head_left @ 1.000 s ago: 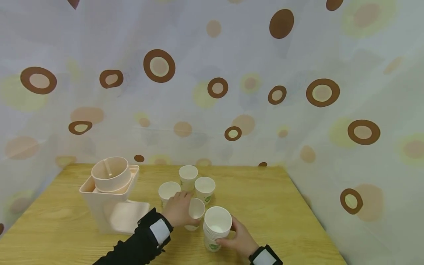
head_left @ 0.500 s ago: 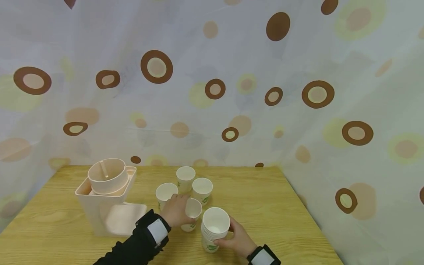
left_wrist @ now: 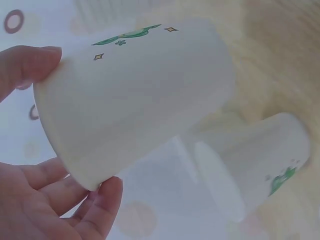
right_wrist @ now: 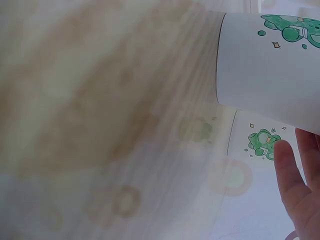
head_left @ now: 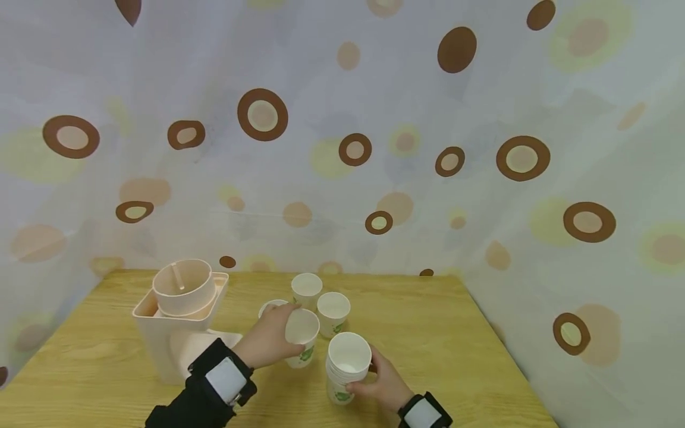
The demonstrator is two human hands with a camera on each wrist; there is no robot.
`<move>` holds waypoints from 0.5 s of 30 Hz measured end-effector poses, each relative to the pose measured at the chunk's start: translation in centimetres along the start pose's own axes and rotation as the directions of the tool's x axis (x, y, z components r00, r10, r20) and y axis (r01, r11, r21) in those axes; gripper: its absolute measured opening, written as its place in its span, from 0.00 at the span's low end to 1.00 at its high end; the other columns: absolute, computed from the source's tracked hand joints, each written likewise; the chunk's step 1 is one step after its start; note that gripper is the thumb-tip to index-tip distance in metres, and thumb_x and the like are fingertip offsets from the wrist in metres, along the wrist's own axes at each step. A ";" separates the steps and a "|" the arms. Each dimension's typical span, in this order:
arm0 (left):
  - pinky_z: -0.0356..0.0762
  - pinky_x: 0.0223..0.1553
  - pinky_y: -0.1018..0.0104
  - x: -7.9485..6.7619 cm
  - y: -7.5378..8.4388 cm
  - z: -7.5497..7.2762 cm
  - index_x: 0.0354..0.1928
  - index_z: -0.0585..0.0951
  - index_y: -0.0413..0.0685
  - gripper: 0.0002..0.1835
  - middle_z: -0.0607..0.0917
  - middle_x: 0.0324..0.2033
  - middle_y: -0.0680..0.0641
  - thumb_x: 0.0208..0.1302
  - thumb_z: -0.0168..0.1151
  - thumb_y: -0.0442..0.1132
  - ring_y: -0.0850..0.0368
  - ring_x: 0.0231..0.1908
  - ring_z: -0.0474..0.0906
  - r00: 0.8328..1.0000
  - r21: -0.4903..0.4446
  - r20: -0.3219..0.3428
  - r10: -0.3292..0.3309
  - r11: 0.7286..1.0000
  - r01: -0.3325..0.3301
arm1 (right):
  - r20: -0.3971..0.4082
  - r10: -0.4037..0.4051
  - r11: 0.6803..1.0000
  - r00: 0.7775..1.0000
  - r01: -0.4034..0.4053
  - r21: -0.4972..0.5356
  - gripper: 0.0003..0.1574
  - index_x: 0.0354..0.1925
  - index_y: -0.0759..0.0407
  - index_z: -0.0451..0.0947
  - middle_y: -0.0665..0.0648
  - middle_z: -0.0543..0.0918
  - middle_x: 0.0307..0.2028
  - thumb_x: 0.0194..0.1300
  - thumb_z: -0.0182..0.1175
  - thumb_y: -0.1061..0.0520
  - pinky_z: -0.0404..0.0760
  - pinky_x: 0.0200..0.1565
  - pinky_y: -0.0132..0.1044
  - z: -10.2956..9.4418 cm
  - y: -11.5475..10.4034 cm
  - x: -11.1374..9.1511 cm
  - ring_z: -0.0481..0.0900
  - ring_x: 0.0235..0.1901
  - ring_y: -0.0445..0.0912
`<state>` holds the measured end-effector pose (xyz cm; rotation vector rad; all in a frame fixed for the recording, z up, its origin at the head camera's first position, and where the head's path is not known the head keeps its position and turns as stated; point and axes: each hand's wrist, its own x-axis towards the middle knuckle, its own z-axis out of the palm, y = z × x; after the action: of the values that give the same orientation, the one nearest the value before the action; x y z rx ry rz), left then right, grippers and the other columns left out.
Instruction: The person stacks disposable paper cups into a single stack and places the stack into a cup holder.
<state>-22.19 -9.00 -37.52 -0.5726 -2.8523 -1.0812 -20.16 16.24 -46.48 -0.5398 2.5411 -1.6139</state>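
My left hand pinches a white paper cup with a green print by its rim. In the left wrist view, the thumb and fingers sit on opposite sides of the rim of this cup. My right hand holds a stack of paper cups from the right side, with the thumb in front. In the right wrist view, its fingers reach behind a printed cup wall; a second green print shows beyond. Beyond the left hand stand a back cup, a right cup and a partly hidden cup.
On the left stands a cream plastic container with a round cup-shaped part on top. Under everything lies a wood-grain table. A patterned cloth hangs behind the table and along its right side.
My left hand has raised its cup slightly and shifted it left, away from the stack. The right hand still holds the stack in about the same place. The head view has shifted a little.
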 end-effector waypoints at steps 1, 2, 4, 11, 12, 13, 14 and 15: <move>0.78 0.45 0.45 -0.1 0.3 -0.3 0.61 0.71 0.34 0.41 0.78 0.52 0.36 0.41 0.73 0.40 0.42 0.51 0.69 1.000 0.000 -0.007 0.006 1.000 -0.006 | 0.005 -0.003 1.000 1.000 0.003 0.000 0.47 0.62 0.72 0.62 0.71 0.77 0.54 0.49 0.70 0.56 0.74 0.51 0.52 -0.1 0.0 0.1 0.74 0.51 0.55; 0.78 0.45 0.46 -0.2 0.6 -0.6 0.61 0.71 0.35 0.41 0.78 0.53 0.37 0.42 0.72 0.41 0.43 0.51 0.70 1.000 0.001 -0.016 0.015 1.000 -0.015 | 0.008 -0.005 1.000 1.000 0.005 0.000 0.47 0.62 0.72 0.62 0.71 0.76 0.54 0.49 0.70 0.56 0.74 0.52 0.52 -0.1 0.0 0.3 0.73 0.51 0.56; 0.78 0.45 0.48 -0.4 1.4 -1.3 0.61 0.71 0.36 0.40 0.79 0.53 0.39 0.42 0.72 0.41 0.45 0.50 0.70 0.999 0.004 -0.037 0.040 0.999 -0.040 | 0.013 -0.015 1.000 1.000 0.015 -0.002 0.47 0.62 0.72 0.63 0.71 0.77 0.54 0.48 0.70 0.56 0.74 0.52 0.53 -0.1 0.0 0.6 0.74 0.51 0.57; 0.78 0.46 0.49 -0.3 3.9 -2.7 0.61 0.72 0.37 0.40 0.81 0.52 0.41 0.41 0.71 0.40 0.46 0.51 0.71 0.990 0.020 -0.079 0.120 0.993 -0.119 | 0.034 -0.047 0.999 0.998 0.048 -0.017 0.46 0.61 0.71 0.64 0.70 0.78 0.53 0.49 0.70 0.53 0.74 0.53 0.56 0.2 0.3 1.7 0.75 0.51 0.57; 0.78 0.45 0.50 -0.2 4.1 -2.8 0.61 0.72 0.38 0.39 0.81 0.52 0.42 0.41 0.70 0.41 0.47 0.51 0.71 0.989 0.025 -0.083 0.125 0.992 -0.123 | 0.038 -0.052 0.999 0.998 0.052 -0.015 0.46 0.61 0.71 0.64 0.70 0.78 0.53 0.49 0.70 0.53 0.74 0.53 0.57 0.2 0.3 1.7 0.75 0.51 0.58; 0.78 0.45 0.50 -0.2 4.3 -2.9 0.61 0.71 0.38 0.39 0.81 0.52 0.42 0.42 0.70 0.41 0.47 0.51 0.70 0.988 0.025 -0.088 0.126 0.992 -0.124 | 0.041 -0.050 0.999 0.998 0.051 -0.011 0.46 0.61 0.71 0.64 0.70 0.78 0.53 0.49 0.70 0.53 0.74 0.53 0.57 0.3 0.3 1.8 0.75 0.51 0.58; 0.78 0.45 0.50 -0.1 4.5 -3.0 0.61 0.71 0.38 0.39 0.81 0.52 0.42 0.42 0.70 0.41 0.46 0.52 0.70 0.987 0.026 -0.093 0.128 0.992 -0.127 | 0.043 -0.049 0.999 0.998 0.049 -0.006 0.46 0.61 0.71 0.64 0.70 0.78 0.53 0.49 0.70 0.53 0.73 0.53 0.58 0.3 0.3 1.8 0.74 0.52 0.58; 0.78 0.46 0.51 -0.1 4.6 -3.1 0.61 0.71 0.38 0.39 0.81 0.53 0.42 0.42 0.70 0.41 0.47 0.52 0.70 0.987 0.028 -0.097 0.130 0.991 -0.128 | 0.045 -0.049 0.999 0.998 0.049 -0.004 0.46 0.61 0.71 0.64 0.70 0.78 0.53 0.49 0.70 0.53 0.73 0.54 0.58 0.3 0.3 1.9 0.74 0.52 0.59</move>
<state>-20.76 -7.85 -32.28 -0.6725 -2.6973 -1.0270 -21.91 15.46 -46.66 -0.6366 2.5195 -1.5920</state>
